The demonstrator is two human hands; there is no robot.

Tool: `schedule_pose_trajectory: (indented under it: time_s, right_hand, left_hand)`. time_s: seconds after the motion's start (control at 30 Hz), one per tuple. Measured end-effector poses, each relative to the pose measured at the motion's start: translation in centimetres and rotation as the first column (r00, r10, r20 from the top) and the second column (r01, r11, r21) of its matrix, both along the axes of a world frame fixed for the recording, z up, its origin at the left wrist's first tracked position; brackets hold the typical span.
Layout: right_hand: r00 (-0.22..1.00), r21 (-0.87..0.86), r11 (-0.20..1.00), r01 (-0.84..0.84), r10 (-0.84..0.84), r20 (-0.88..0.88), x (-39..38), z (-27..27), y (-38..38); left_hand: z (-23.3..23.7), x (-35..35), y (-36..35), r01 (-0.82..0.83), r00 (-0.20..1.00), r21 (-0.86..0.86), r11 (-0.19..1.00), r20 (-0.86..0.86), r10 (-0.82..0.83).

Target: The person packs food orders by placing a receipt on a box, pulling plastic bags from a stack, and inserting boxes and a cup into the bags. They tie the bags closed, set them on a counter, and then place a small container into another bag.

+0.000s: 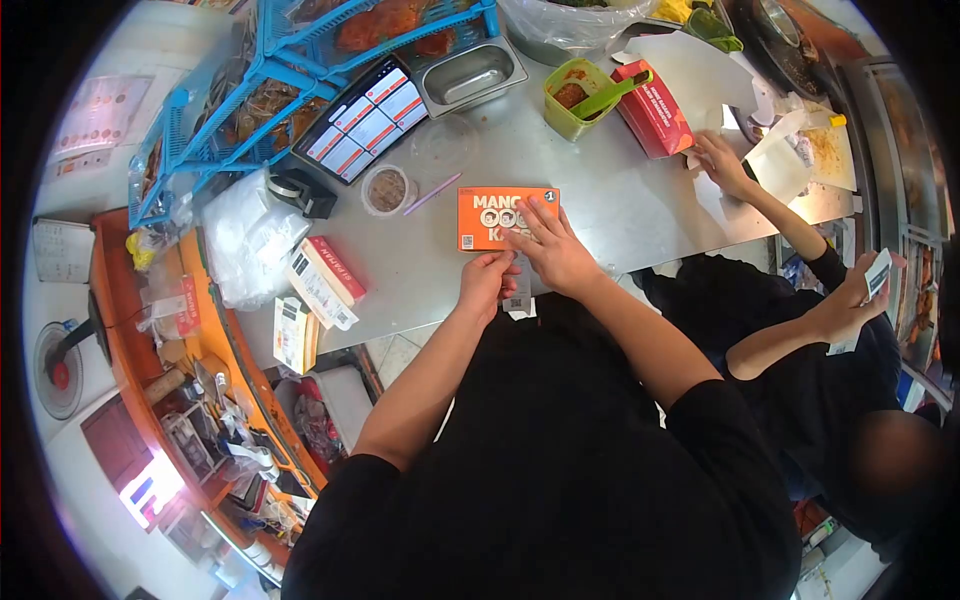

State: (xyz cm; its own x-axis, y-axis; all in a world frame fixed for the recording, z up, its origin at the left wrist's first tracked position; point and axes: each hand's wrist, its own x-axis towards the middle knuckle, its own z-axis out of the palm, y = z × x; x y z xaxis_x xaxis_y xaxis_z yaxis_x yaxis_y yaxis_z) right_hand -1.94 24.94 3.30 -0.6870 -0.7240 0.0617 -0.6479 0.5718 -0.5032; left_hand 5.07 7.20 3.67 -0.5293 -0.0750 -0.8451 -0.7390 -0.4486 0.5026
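Observation:
An orange cardboard food box (478,205) with white lettering lies on the metal table in front of me. My right hand (552,248) rests flat on its right half, fingers stretched out and covering part of the print. At the box's near edge, my left hand (488,283) is closed in a pinch on a printed paper slip (517,298), which hangs down over the table edge. How the slip meets the box is hidden by my fingers.
Left are a tablet (365,118), a tub (388,190), a purple pen (433,194), a black tape dispenser (305,193) and cartons (325,280). Beyond stands a green container (578,98). At right, a co-worker's hand (720,160) is near a red box (655,115); their other hand holds paper.

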Motion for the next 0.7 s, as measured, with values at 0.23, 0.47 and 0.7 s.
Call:
schedule_pose_trajectory:
  time_s: [0.23, 0.47, 0.7]
  right_hand:
    - [0.998, 0.055, 0.998, -0.041, 0.044, -0.044, -0.1, 0.2, 0.0]
    - [0.993, 0.161, 0.987, -0.023, 0.041, -0.112, -0.7, 3.1, -1.4]
    - [0.995, 0.303, 0.948, -0.099, 0.087, 0.052, -5.1, 5.2, -6.2]
  left_hand:
    - [-1.4, 0.4, 0.1, 0.208, 0.944, -0.476, 0.855, -0.131, -0.303]
    - [-2.2, 1.0, -1.3, 0.278, 0.717, -0.882, 0.380, -0.073, -0.694]
    - [-2.2, 6.8, -4.8, -0.229, 0.010, -0.934, -0.274, 0.279, -0.960]
